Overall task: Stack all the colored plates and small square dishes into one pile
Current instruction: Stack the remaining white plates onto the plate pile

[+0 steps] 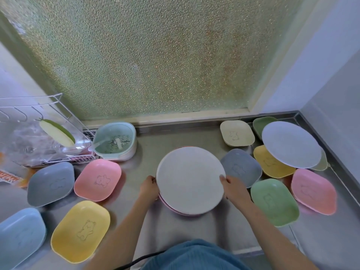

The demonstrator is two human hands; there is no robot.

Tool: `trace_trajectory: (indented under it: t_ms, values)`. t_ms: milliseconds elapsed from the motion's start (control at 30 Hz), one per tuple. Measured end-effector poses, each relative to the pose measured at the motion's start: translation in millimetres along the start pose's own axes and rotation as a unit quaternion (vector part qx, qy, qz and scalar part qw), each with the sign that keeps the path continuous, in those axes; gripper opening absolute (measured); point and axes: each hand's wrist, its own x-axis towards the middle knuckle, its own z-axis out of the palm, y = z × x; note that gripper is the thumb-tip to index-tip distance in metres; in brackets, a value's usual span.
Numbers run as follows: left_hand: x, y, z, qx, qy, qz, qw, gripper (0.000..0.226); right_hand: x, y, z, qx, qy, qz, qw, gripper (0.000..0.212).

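The cream plate [190, 181] is gripped at opposite rims by the left hand [149, 189] and right hand [234, 189], fingers curled over its edges. It is best lowered level and centred on the pink plate [171, 208] beneath, then released evenly.

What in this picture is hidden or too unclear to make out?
All in the head view:
- Pink plate: only its rim shows under the white plate; any plates beneath are hidden.
- Dishes under the pale blue plate: mostly covered.
- Light blue dish: cut off by the left edge.
- Fingers of the left hand and right hand: tips hidden by the plate rim.
- Window: frosted, nothing visible through it.
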Motion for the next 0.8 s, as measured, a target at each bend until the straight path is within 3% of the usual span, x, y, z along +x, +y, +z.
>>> trace_trajectory:
  t_ms: [67, 167, 233, 300, 400, 567, 700, 800]
  values:
    - [1, -2, 0, 0.018, 0.008, 0.012, 1.0, 0.019, -2, -1, 0, -0.118, 0.016, -0.006, 0.993, 0.046]
    - [0, -2, 2, 0.005, 0.054, 0.049, 0.997, 0.021, -3, -2, 1, -0.181, 0.047, -0.014, 0.982, 0.051]
    - [-2, 4, 4, -0.028, 0.089, 0.087, 0.992, 0.025, -3, -4, 4, -0.194, 0.065, -0.018, 0.979, 0.051]
    - [-4, 14, 8, -0.02, 0.067, 0.131, 0.989, 0.034, -4, -5, 8, -0.183, 0.081, -0.018, 0.98, 0.047]
    - [-1, 17, 13, 0.048, 0.015, 0.162, 0.986, 0.047, -7, -8, 12, -0.17, 0.099, -0.014, 0.98, 0.043]
    - [6, 8, 18, 0.148, 0.039, 0.182, 0.971, 0.052, -9, -10, 8, -0.2, 0.102, -0.025, 0.974, 0.045]
    - [1, 20, 26, 0.3, 0.103, 0.217, 0.923, 0.055, -6, -7, -3, -0.145, 0.092, 0.006, 0.985, 0.05]
    - [-6, 40, 41, 0.352, 0.085, 0.292, 0.885, 0.056, 5, 2, -27, -0.079, 0.146, 0.025, 0.986, 0.044]
